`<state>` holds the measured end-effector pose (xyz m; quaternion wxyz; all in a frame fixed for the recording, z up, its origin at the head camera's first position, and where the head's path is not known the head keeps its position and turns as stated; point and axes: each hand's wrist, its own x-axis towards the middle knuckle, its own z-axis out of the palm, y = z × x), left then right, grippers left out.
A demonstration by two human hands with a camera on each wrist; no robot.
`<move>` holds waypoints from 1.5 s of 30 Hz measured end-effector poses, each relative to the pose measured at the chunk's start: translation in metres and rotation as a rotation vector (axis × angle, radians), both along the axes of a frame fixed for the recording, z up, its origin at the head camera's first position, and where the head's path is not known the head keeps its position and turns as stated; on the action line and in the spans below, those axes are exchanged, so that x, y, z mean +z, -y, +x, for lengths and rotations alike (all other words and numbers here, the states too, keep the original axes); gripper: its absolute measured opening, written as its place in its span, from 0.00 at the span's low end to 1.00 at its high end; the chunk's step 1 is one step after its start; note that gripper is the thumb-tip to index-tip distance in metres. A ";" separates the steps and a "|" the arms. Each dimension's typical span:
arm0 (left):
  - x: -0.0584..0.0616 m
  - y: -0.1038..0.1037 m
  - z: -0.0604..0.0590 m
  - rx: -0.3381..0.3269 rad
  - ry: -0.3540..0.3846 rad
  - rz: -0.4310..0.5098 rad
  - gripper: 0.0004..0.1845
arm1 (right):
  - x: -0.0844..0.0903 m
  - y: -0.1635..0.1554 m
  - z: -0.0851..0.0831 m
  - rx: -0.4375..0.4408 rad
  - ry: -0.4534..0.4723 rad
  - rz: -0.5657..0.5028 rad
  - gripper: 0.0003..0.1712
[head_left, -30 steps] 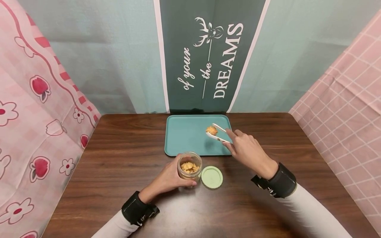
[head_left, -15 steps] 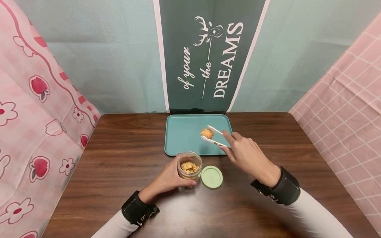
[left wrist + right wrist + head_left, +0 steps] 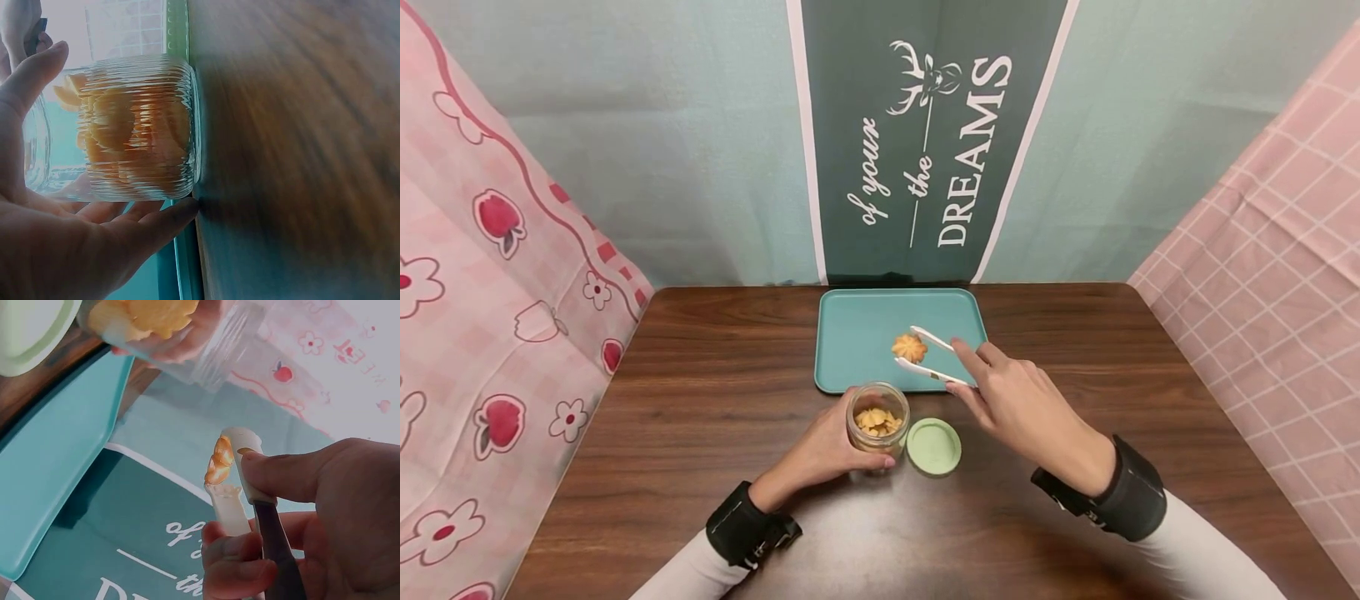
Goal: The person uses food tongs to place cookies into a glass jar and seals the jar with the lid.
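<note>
My left hand (image 3: 838, 442) grips a ribbed glass jar (image 3: 878, 417) with several small cookies in it, standing upright on the table just in front of the teal tray (image 3: 850, 333). The left wrist view shows my fingers and thumb around the jar (image 3: 140, 128). White tongs (image 3: 928, 358) are pinched in my right hand (image 3: 981, 375), and their tips clamp one flower-shaped cookie (image 3: 909, 347) over the tray's middle. In the right wrist view the cookie (image 3: 219, 459) sits between the tongs' (image 3: 234, 487) tips, with the jar (image 3: 187, 331) beyond.
A light green lid (image 3: 933, 447) lies flat on the wooden table (image 3: 700, 375) right of the jar. Pink patterned cloths hang at both sides and a dark banner (image 3: 925, 142) with white lettering hangs behind the tray.
My right hand has carried the tongs and cookie leftward and nearer to the jar, from the tray's right part to its middle. The left hand and jar have stayed still.
</note>
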<state>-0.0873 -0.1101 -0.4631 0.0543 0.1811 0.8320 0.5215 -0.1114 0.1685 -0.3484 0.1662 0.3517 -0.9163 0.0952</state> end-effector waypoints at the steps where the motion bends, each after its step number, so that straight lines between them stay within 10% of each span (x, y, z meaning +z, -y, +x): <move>1: 0.001 0.000 0.000 0.001 0.003 0.001 0.49 | 0.001 0.001 0.002 0.003 -0.001 0.000 0.31; 45: 0.003 0.001 0.001 0.018 0.025 -0.034 0.49 | 0.008 0.003 0.033 0.106 0.034 0.010 0.34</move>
